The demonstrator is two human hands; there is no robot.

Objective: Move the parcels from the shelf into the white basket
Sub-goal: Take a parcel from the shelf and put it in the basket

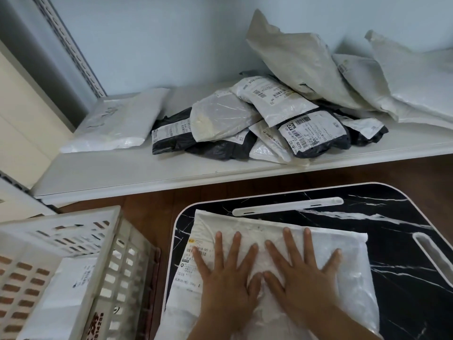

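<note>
- The white basket sits at the lower left, tilted, with one white parcel in the basket lying inside it
- On the shelf behind, a flat white parcel lies alone at the left end
- A heap of black and white parcels is piled mid-shelf, with larger grey-white bags leaning on the wall to the right
- A black marble-patterned tray table stands in front of the shelf, bearing a large white parcel
- The left hand lies flat on that parcel, fingers straight and spread, gripping nothing
- The right hand presses flat just beside it, fingers likewise spread, thumbs nearly touching
</note>
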